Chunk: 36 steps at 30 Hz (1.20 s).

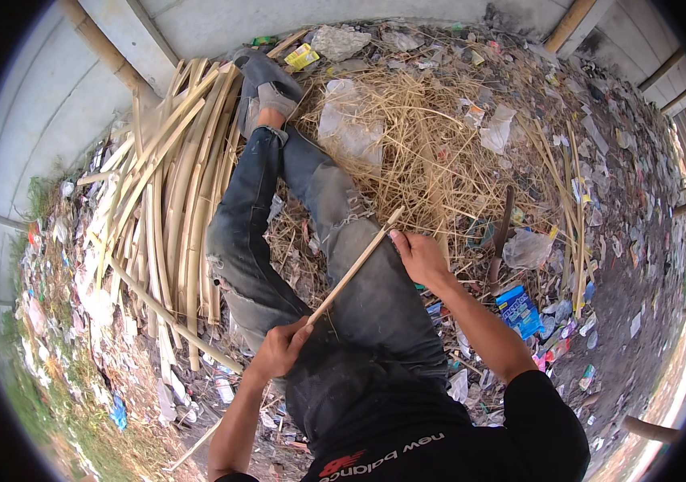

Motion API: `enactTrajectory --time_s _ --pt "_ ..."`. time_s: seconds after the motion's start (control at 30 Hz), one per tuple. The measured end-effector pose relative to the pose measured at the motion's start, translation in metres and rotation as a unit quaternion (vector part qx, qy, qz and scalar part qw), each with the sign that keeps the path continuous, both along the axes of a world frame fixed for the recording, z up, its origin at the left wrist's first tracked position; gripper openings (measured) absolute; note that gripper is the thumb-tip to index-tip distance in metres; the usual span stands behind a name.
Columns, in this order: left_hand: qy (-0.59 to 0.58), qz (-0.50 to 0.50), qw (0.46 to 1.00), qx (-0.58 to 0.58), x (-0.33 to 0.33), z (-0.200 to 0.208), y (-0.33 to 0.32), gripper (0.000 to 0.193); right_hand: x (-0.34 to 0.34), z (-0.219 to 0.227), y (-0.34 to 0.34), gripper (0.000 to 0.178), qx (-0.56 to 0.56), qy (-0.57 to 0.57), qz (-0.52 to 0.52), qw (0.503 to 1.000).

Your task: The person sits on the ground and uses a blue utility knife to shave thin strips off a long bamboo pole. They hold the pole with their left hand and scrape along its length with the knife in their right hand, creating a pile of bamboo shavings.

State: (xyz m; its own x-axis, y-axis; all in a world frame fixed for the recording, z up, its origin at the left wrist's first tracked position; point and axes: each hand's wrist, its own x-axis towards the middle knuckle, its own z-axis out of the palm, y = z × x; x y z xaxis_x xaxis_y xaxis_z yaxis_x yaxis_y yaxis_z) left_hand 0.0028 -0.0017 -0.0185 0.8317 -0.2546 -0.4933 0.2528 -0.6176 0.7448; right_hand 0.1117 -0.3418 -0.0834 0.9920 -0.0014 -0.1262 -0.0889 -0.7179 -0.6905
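A pale split bamboo strip (353,274) slants across my thighs, its far end up and to the right. Near its lower end my left hand (280,350) is closed around it. By the upper end is my right hand (423,257), thumb against the strip and the other fingers curled mostly out of sight. My legs (367,257), in torn dark trousers, stretch ahead with the ankles crossed. Another thin strip (198,443) shows beside my left forearm; whether it joins the held one is hidden.
A stack of split bamboo (190,193) lies left of my legs. Shavings (415,136) cover the ground ahead, and a dark curved blade (503,229) lies right of my right hand. A blue packet (520,312) sits among litter. Pale wall panels (46,96) stand behind the stack.
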Motion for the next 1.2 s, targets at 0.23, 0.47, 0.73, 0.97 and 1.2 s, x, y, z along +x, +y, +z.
enactTrajectory --time_s 0.23,0.47,0.73,0.97,1.2 --pt "0.02 0.0 0.999 -0.033 0.006 -0.006 -0.002 0.049 0.03 -0.003 -0.009 0.061 -0.007 0.012 -0.06 0.998" --pt "0.032 -0.001 0.999 -0.042 0.002 -0.015 -0.004 0.051 -0.006 0.001 0.022 0.064 0.052 0.045 -0.039 0.997" --pt "-0.027 0.011 0.997 -0.07 0.036 -0.025 -0.046 0.048 -0.022 0.017 0.048 0.061 0.006 0.006 0.071 0.997" --pt "-0.024 -0.015 0.996 -0.09 0.065 -0.038 -0.064 0.05 -0.022 0.013 0.036 0.059 0.004 0.008 0.058 0.998" --pt "-0.138 -0.08 0.987 0.019 0.014 -0.011 -0.008 0.06 -0.018 0.009 0.035 0.063 0.014 0.04 0.029 0.999"
